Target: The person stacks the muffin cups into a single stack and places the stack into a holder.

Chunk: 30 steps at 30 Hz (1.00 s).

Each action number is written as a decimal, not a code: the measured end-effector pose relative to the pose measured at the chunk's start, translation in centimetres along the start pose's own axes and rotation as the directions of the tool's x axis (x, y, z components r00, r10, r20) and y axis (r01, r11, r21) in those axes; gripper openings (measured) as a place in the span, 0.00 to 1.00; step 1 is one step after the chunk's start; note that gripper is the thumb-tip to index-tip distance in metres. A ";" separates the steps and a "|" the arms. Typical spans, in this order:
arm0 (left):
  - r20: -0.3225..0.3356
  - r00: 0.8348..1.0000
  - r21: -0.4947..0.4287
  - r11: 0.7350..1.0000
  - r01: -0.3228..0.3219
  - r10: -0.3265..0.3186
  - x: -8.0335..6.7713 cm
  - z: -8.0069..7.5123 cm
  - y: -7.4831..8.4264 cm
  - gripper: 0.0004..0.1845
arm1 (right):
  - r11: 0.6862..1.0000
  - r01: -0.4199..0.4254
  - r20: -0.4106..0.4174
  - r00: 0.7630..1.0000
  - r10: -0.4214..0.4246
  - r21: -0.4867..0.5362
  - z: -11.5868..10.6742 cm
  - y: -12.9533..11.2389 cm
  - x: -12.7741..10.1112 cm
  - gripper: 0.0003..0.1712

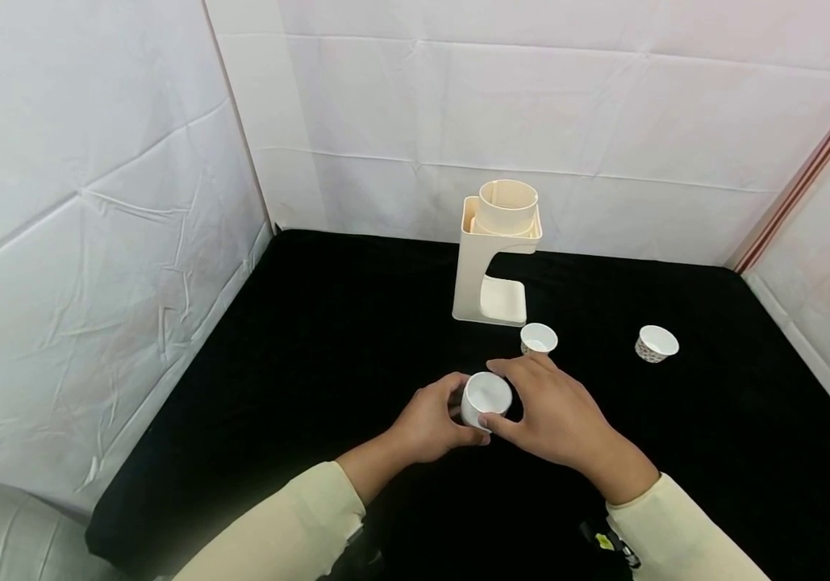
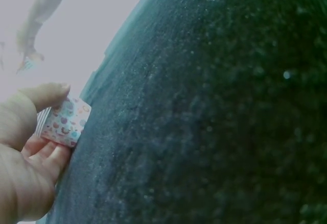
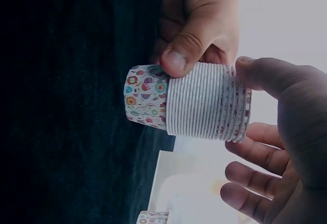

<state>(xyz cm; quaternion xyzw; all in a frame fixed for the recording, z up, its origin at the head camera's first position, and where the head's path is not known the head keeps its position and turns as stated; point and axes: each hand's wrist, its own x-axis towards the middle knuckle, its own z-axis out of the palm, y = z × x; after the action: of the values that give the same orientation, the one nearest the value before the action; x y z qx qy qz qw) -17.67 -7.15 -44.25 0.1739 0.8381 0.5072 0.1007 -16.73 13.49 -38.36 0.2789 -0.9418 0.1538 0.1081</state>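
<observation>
I log the black table cover (image 1: 313, 339) as the bearing surface, walled on three sides by white sheeting. Beyond the grip stands the cream cup dispenser (image 1: 496, 257), upright, with its tube raised above its body. Just beyond the right hand sits one loose paper cup (image 1: 538, 338), and well off to the right of the grip a second loose cup (image 1: 656, 343); both stand rim up and untouched. The item in hand is the nested stack of paper cups (image 3: 189, 102), held above the cloth between both hands, near me and short of the dispenser. The left hand (image 1: 429, 420) has thumb and fingers curled round the stack's side, the thumb pressing where the printed bottom cup meets the ribbed rims. The right hand (image 1: 556, 411) cups the rim end, thumb on the top edge; its fingers are curved about the stack but spread, some clear of it. I judge the stack very light, thin-walled and easily crushed or ovalled by a hard squeeze; the rolled rims give the firmest purchase, while the printed wall looks smooth and likelier to slip. Nested cups may cling together, so I would hold the stack body with one hand and pinch a single rim with the other.
</observation>
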 end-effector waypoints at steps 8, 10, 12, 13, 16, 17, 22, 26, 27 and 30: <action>-0.006 1.000 -0.010 1.000 -0.014 0.014 0.0 0.0 -0.1 0.40 | 1.000 0.003 0.013 1.000 -0.003 0.000 0.3 0.0 0.0 0.40; -0.009 1.000 -0.015 1.000 -0.026 0.025 0.0 0.0 -0.1 0.40 | 1.000 0.005 0.015 1.000 -0.005 -0.003 0.3 0.0 0.0 0.40; -0.011 0.999 -0.018 0.999 -0.041 0.041 0.0 0.0 -0.2 0.41 | 1.000 0.007 0.016 1.000 -0.007 -0.005 0.2 0.0 0.0 0.40; -0.012 0.999 -0.021 0.999 -0.049 0.049 0.0 0.0 -0.2 0.41 | 1.000 0.007 0.016 1.000 -0.007 -0.006 0.2 0.0 0.0 0.40; -0.017 0.997 -0.032 0.997 -0.071 0.071 0.0 -0.1 -0.4 0.41 | 1.000 0.011 0.016 1.000 -0.011 -0.005 0.2 0.0 0.0 0.41; -0.020 0.997 -0.039 0.996 -0.079 0.079 0.0 -0.1 -0.5 0.40 | 1.000 0.013 0.016 1.000 -0.013 -0.004 0.2 0.0 0.0 0.41; -0.040 0.992 -0.095 0.988 -0.126 0.122 0.0 -0.3 -0.5 0.40 | 1.000 0.019 0.010 1.000 -0.019 0.004 0.3 0.0 0.1 0.41; -0.045 0.989 -0.127 0.981 -0.147 0.142 0.0 -0.3 -0.5 0.39 | 1.000 0.019 0.012 1.000 -0.019 0.011 0.4 0.0 0.1 0.40; -0.045 0.988 -0.131 0.980 -0.150 0.145 0.0 -0.3 -0.5 0.38 | 1.000 0.019 0.014 1.000 -0.020 0.014 0.4 0.0 0.1 0.40; -0.045 0.988 -0.136 0.978 -0.156 0.151 0.0 -0.2 -0.5 0.37 | 1.000 0.018 0.018 1.000 -0.018 0.017 0.3 0.1 0.0 0.41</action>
<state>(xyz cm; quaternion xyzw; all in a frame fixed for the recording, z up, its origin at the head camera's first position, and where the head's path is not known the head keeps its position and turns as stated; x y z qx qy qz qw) -17.88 -7.56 -44.59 0.2219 0.7864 0.5735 0.0588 -16.85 13.45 -38.61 0.2898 -0.9388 0.1580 0.0985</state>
